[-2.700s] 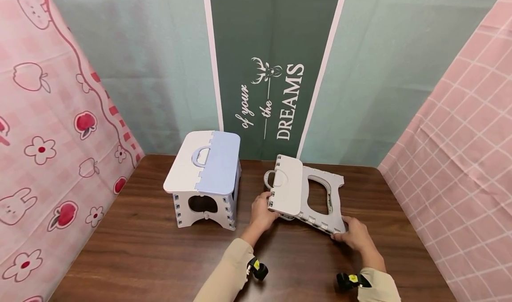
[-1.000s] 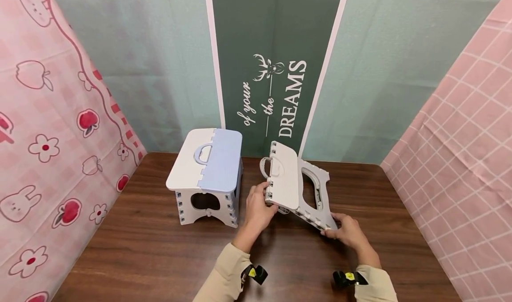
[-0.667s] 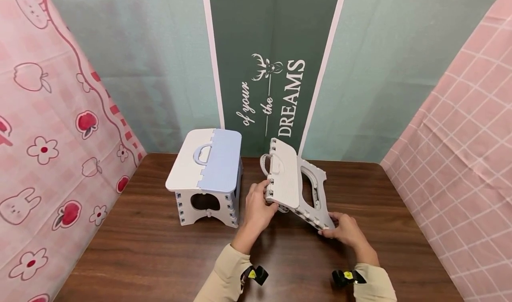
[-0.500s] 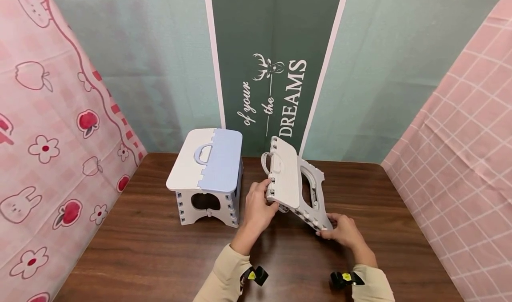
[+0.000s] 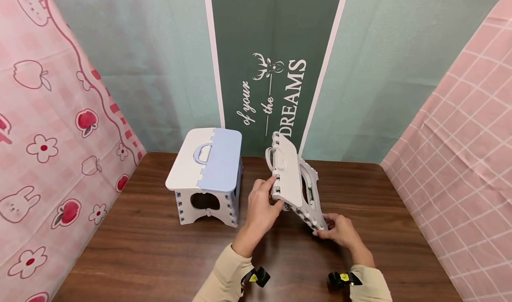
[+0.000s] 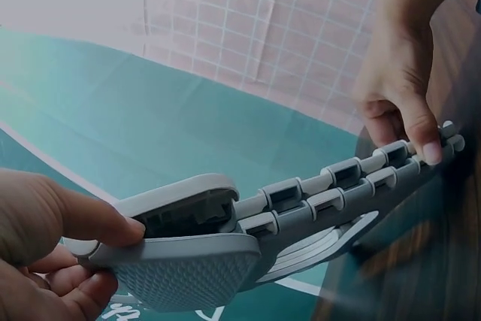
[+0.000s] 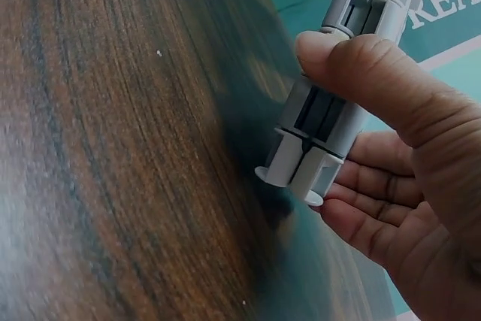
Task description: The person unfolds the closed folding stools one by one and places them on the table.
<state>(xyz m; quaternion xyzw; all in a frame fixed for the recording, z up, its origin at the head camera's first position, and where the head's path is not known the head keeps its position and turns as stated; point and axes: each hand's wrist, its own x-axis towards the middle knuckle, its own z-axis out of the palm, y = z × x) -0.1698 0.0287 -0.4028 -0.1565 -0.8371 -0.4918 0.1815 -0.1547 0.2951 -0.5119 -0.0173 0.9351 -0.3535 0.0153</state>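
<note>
A pale grey folding stool [image 5: 289, 173], folded flat, stands tilted on the table, its seat end raised and its leg end low. My left hand [image 5: 262, 206] grips the seat end by the hinged edge, just below the carrying handle [image 5: 270, 159]. In the left wrist view, the left thumb [image 6: 98, 219] lies over the seat's edge, with fingers curled beneath. At the lower leg corner, my right hand [image 5: 340, 231] pinches the stool. The right wrist view has its thumb [image 7: 353, 58] across the two folded leg panels and fingers behind them.
An unfolded white and blue stool [image 5: 208, 162] stands upright to the left. Both stools are on a dark wooden table [image 5: 152, 257]. A green curtain [image 5: 168, 70] hangs behind; pink cloths [image 5: 452, 159] flank both sides.
The folded stool has tilted up from lying nearly flat, its seat end rising. The right hand has brought the leg end leftward; the left hand still holds the seat end. The white and blue stool stays put.
</note>
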